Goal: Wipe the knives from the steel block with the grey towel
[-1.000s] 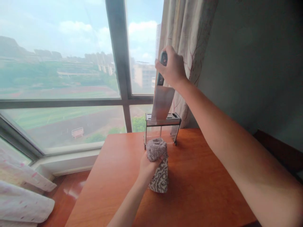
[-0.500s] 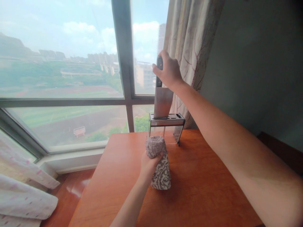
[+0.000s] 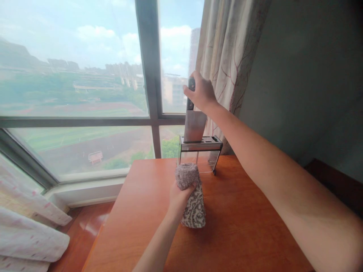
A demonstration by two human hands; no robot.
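Note:
My right hand [image 3: 202, 91] is closed around the black handle of a cleaver [image 3: 195, 126], held upright with its broad blade pointing down. The blade's lower edge is in a slot at the left of the knife holder [image 3: 211, 145], which has a metal top with several slots and clear sides. Nearer to me, my left hand [image 3: 180, 196] is wrapped round a folded cloth [image 3: 194, 209], fuzzy grey-brown with a black-and-white pattern on its lower part. The cloth is in front of the knife holder and hides part of its base.
The knife holder stands at the far edge of a reddish-brown wooden table [image 3: 141, 215]. Behind it are a large window [image 3: 153, 75] and a patterned curtain [image 3: 227, 49]. A white curtain [image 3: 31, 234] hangs at the lower left, and a dark wall [image 3: 300, 75] rises on the right.
My right hand has moved down with the cleaver, and less of the blade shows above the holder's slot. The left hand and cloth have hardly moved.

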